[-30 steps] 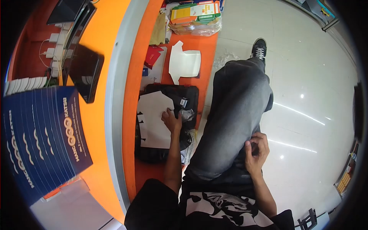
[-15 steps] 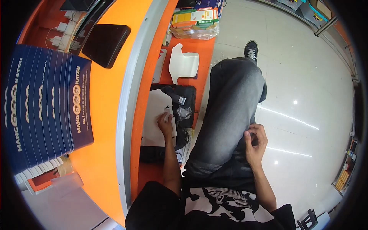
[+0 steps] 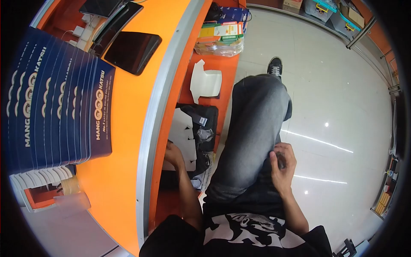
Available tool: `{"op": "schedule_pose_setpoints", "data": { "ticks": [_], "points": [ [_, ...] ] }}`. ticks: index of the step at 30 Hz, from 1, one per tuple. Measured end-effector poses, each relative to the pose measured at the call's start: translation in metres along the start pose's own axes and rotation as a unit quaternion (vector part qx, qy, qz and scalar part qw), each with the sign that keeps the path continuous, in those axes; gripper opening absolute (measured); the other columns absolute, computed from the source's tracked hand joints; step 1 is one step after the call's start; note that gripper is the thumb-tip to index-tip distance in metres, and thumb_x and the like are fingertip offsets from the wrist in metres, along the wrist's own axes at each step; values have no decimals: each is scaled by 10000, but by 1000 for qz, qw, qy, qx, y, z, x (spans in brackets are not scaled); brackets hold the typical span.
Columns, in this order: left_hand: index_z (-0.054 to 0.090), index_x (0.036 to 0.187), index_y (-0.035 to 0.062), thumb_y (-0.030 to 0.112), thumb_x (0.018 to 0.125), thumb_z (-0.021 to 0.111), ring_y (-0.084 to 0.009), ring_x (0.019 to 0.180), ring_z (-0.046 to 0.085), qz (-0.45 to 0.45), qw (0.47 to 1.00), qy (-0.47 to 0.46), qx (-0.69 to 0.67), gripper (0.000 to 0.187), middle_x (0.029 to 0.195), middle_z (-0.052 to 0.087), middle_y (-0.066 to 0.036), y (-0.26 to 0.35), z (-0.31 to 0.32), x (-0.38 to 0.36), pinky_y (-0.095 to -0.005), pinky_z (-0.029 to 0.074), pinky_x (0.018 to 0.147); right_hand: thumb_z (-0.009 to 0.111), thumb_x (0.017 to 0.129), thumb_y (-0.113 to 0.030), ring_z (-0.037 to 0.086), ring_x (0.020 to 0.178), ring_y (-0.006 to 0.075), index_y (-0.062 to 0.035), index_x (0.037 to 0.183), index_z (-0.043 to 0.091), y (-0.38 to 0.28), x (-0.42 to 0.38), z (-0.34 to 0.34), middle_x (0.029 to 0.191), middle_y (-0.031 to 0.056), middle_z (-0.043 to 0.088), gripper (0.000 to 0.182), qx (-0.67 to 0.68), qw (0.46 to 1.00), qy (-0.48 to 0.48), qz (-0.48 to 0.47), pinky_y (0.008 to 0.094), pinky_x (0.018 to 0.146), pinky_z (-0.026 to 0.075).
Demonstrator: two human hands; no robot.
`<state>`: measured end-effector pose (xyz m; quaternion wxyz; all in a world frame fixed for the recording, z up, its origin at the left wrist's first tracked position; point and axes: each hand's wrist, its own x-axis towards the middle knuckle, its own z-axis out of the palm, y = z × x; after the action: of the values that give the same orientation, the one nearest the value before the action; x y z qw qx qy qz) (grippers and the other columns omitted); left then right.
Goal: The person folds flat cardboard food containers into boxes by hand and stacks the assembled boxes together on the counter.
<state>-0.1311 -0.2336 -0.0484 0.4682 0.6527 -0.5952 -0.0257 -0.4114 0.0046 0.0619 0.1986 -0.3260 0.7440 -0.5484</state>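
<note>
My left hand [image 3: 174,156] is at the left side of a flat, unfolded white cardboard box [image 3: 183,136] on the orange shelf below the counter. Its fingertips are hidden by the counter edge. The cardboard lies over a black bag [image 3: 208,112], beside a crumpled clear plastic piece [image 3: 206,135]. My right hand [image 3: 283,166] rests by my thigh, fingers loosely bent and thumb apart, with nothing between them. Farther up the shelf lies a partly folded white box [image 3: 209,83].
On the orange counter [image 3: 124,128] stand a row of dark blue printed boxes [image 3: 55,103] and a black tablet-like device [image 3: 133,51]. A plastic-wrapped bundle of colourful cartons [image 3: 220,38] sits at the shelf's far end. Storage bins [image 3: 320,9] line the far wall.
My left hand has moved left and down, from the middle of the cardboard to its left side near the counter. My right hand stays by my thigh. The view has shifted slightly.
</note>
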Motion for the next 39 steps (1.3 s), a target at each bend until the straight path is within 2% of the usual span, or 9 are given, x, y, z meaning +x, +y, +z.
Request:
{"op": "schedule_pose_setpoints", "data": {
  "ticks": [6, 11, 13, 23, 28, 31, 34, 37, 39],
  "points": [
    [508, 1202, -68, 218, 1061, 533, -277, 981, 704, -149, 959, -73, -230, 320, 1085, 660, -195, 86, -25, -5, -341, 586, 833, 741, 848, -31, 641, 1053, 271, 17, 1254, 559, -64, -1, 15, 1259, 212, 549, 448, 125, 978, -145, -78, 315, 782, 609],
    [491, 1215, -48, 177, 1041, 571, -309, 1029, 697, -244, 879, -175, -370, 295, 1122, 645, -205, 175, -66, -1, -373, 581, 883, 813, 825, -208, 355, 1416, 462, 80, 1536, 120, -82, -17, 57, 1517, 342, 274, 1034, 53, 931, -349, -95, 453, 1095, 464],
    [494, 1193, -19, 136, 1027, 585, -343, 1049, 695, -349, 719, -290, -526, 244, 1129, 646, -198, 199, -81, 2, -419, 582, 922, 816, 817, -210, 297, 1446, 468, 89, 1539, 54, -85, -15, 67, 1536, 358, 222, 1091, 46, 933, -348, -77, 465, 1135, 409],
    [438, 1239, -24, 37, 1039, 513, -337, 1219, 607, -298, 622, -505, -519, 222, 1241, 631, -233, 255, -101, -23, -490, 524, 1052, 771, 827, -53, 315, 1462, 273, 2, 1581, -117, -68, -18, 33, 1575, 227, 269, 1167, 325, 906, -262, 66, 383, 1182, 286],
    [410, 1340, -44, 39, 1023, 539, -320, 1399, 453, -108, 610, -612, -492, 352, 1448, 498, -295, 288, -113, -39, -402, 324, 1180, 642, 932, -1, 590, 1188, 205, 52, 1430, 425, -56, -16, 19, 1279, 154, 606, 546, 408, 900, -45, 145, 330, 1004, 478],
    [459, 1363, -32, 142, 961, 674, -383, 1406, 439, 103, 677, -561, -466, 488, 1487, 447, -310, 276, -126, -19, -456, 311, 1180, 672, 911, 8, 633, 1097, 202, 54, 1362, 485, -61, 6, -13, 1225, 152, 637, 490, 387, 890, 30, 239, 328, 946, 519],
    [485, 1277, -73, 355, 1014, 590, -377, 1275, 541, 61, 813, -297, -497, 513, 1333, 544, -286, 261, -113, 3, -507, 464, 1037, 710, 878, 9, 675, 1030, 227, 54, 1302, 532, -45, 21, -58, 1153, 164, 665, 462, 402, 890, 73, 202, 354, 887, 566],
    [475, 1355, 6, 519, 1049, 419, -340, 1378, 431, -51, 865, -245, -435, 600, 1388, 524, -205, 253, -71, 6, -570, 298, 1163, 726, 849, 12, 694, 982, 239, 54, 1300, 517, -34, 30, -114, 1132, 169, 661, 499, 410, 883, 26, 226, 366, 852, 590],
    [417, 1463, 39, 570, 1051, 350, -313, 1394, 422, -261, 632, -397, -612, 675, 1445, 506, -146, 237, -51, -2, -561, 289, 1168, 725, 845, 10, 696, 972, 245, 55, 1287, 516, -38, 35, -124, 1122, 170, 658, 491, 421, 885, 45, 195, 372, 832, 595]
  ]
}}
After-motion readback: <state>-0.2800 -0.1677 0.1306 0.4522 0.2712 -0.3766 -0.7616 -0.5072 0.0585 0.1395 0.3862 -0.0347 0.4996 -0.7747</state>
